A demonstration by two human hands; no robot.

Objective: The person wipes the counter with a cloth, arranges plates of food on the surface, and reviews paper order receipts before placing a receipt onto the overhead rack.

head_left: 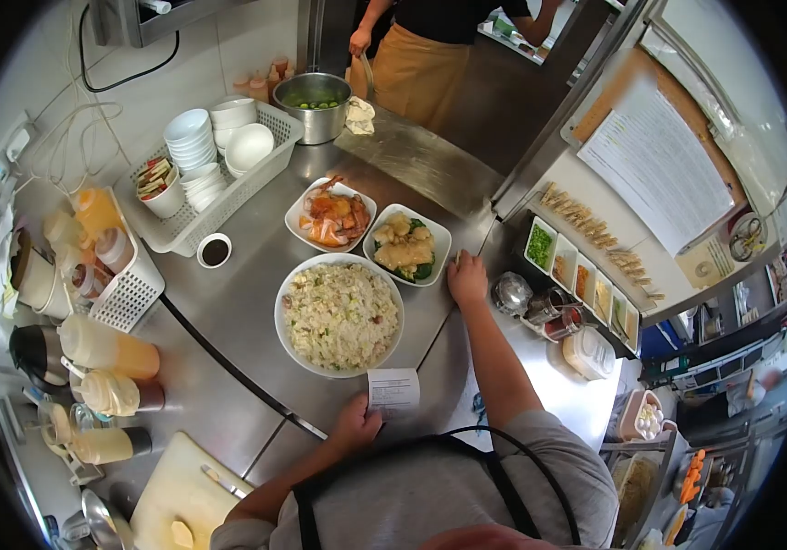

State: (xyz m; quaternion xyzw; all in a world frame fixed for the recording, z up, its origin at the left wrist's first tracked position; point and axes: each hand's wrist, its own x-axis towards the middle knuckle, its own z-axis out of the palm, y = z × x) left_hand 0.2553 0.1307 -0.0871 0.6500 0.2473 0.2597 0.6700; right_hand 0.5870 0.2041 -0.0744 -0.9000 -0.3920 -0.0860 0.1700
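Note:
My left hand (355, 423) pinches a printed receipt (393, 390) just below the big white bowl of fried rice (342, 315). The receipt overlaps the bowl's lower rim. My right hand (468, 280) rests on the steel counter, fingers curled, beside a square white bowl of broccoli in pale sauce (405, 247). What those fingers hold, if anything, is hidden. Left of that bowl stands another square bowl with browned, orange-coloured meat pieces (332, 214). A small cup of dark sauce (215, 250) sits farther left.
A plastic basket (228, 207) holds stacked white bowls. Behind it stands a steel pot (313, 107) with greens, near a person in a tan apron (412, 69). Sauce bottles (111, 347) and a cutting board (178, 490) with a knife are at left; garnish trays (581, 282) at right.

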